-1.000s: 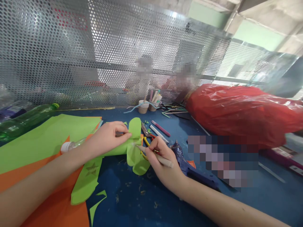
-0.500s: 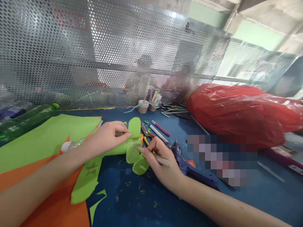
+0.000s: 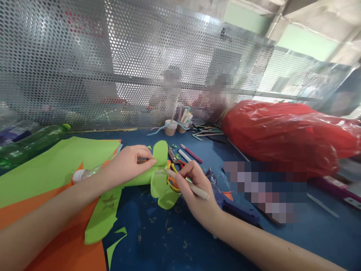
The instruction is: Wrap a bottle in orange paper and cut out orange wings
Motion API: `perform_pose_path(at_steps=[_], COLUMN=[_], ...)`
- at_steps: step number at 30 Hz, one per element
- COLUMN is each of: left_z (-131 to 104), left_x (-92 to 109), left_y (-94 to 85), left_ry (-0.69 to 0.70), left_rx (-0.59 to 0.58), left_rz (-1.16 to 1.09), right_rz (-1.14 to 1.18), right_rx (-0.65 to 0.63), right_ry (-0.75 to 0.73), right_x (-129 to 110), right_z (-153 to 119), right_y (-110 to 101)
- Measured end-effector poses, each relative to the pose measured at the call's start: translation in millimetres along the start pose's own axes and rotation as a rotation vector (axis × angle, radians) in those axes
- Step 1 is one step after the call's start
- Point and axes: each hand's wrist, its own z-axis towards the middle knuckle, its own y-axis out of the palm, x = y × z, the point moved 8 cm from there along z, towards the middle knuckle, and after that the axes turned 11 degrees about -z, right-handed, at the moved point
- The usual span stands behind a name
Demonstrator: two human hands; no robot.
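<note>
My left hand [image 3: 134, 162] is closed on a green paper piece [image 3: 160, 154] with rounded flaps, its thumb and fingers pinching the left side near the upper flap. My right hand [image 3: 197, 188] grips a pale marker [image 3: 199, 191], whose tip touches or hovers just over the middle of the piece. Behind my right fingers lie scissors [image 3: 173, 155], with yellow and red handles partly hidden. A green strip with a brown star [image 3: 103, 218] is below my left forearm.
Orange paper [image 3: 73, 244] and green sheets [image 3: 56, 162] lie at left, near a green bottle [image 3: 36, 141]. A blue glue gun [image 3: 239, 210] sits right of my right hand. Farther back are a red bag [image 3: 282, 135], cups of pens [image 3: 170, 128] and a purple marker [image 3: 191, 153].
My right hand and the marker have moved slightly up and to the right. My left hand stays where it was on the green piece.
</note>
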Motion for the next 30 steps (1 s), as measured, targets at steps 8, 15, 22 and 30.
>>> perform_pose_path(at_steps=[8,15,22,30], left_z=[0.3,0.3,-0.1,0.0], left_x=[-1.3,-2.5,-2.6,-4.7], left_y=[0.4,0.8,2.0,1.6], left_ry=[-0.009,0.002,0.008,-0.003], left_rx=[-0.003,-0.005,-0.010,0.002], left_rz=[-0.012,-0.027,-0.024,-0.038], right_rz=[0.002,-0.046,-0.047,0.000], right_rx=[0.006,0.051,0.045,-0.027], right_ry=[0.024,0.049,0.029,0.064], right_x=[1.8,5.0,2.1,9.6], right_z=[1.5,3.4,4.4,2.0], right_y=[-2.1,-1.9,-2.6,5.6])
